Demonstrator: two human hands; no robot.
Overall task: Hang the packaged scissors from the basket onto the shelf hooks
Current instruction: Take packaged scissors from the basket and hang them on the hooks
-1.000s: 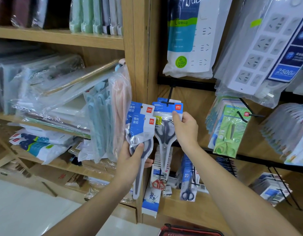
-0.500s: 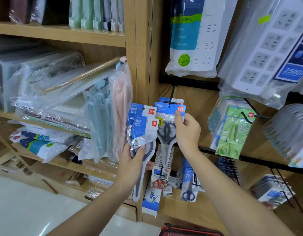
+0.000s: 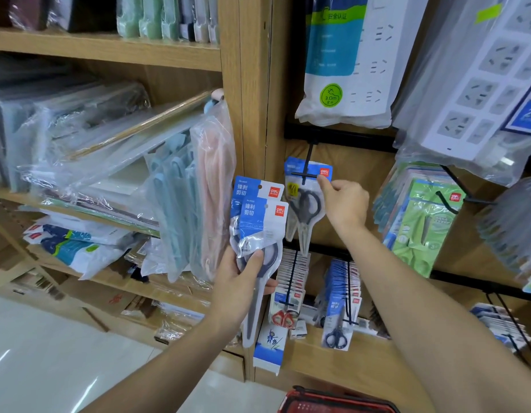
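At the left of the frame, the wooden shelves [image 3: 109, 52] hold plastic-wrapped stationery sleeves [image 3: 180, 204] that lean against the upright post [image 3: 252, 84].

Just right of them, in the lower middle, your left hand [image 3: 240, 281] grips two packaged scissors [image 3: 259, 222], one card overlapping the other. Your thumb presses over the grey handles through the clear film. The blue headers stand above your fingers, and the blade ends point down past your palm.

Beside those, a third scissors pack [image 3: 306, 204] hangs on a black shelf hook [image 3: 306, 174], with the hook's crossbar showing in front of its blue header. Your right hand [image 3: 344, 207] pinches that pack's upper right corner between thumb and forefinger, by the red logo. The rest of the hand lies just right of the pack.

Below it, lower hooks carry rows of smaller scissors cards, some red-handled [image 3: 283, 318] and some black-handled [image 3: 337, 338].

At the bottom edge, under your right forearm, only the rim of the red basket [image 3: 332, 404] shows (its inside is out of view, so you cannot tell what it holds).

Further right, green packs [image 3: 419, 231] hang on another hook. Bagged power strips [image 3: 347, 61] fill the upper right.
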